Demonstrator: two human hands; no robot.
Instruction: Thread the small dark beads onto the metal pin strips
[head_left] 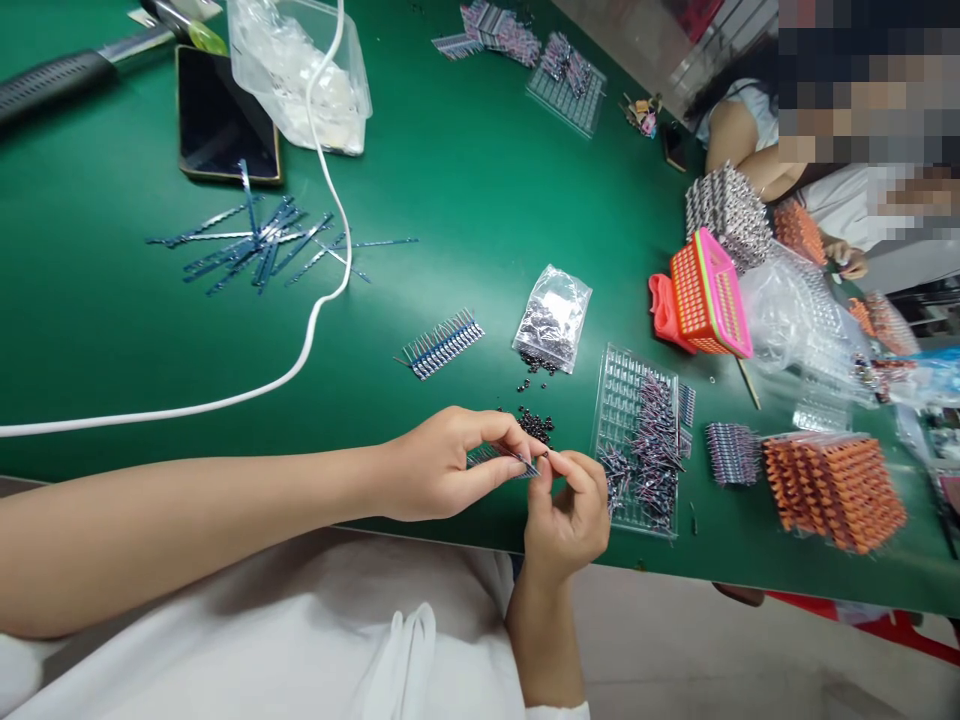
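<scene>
My left hand [457, 465] is closed in a pinch on a strip of small wire-leaded parts [481, 455], mostly covered by the fingers. My right hand [568, 515] meets it at the fingertips, thumb and finger pressed together around a tiny dark bead-like piece [545, 455] at the strip's end. Just beyond the hands lies a loose pile of similar dark pieces [534, 424], and behind that a clear plastic bag [553, 315] with more of them. Another strip of leaded parts [444, 345] lies flat to the left of the bag.
Right of my hands is a clear ribbed tray [619, 390] heaped with leaded parts. Farther right are an orange stack [832, 490] and a pink-and-orange basket [709, 295]. A white cable [307, 340], blue metal strips [262, 245] and a phone [225, 120] lie left. A co-worker sits far right.
</scene>
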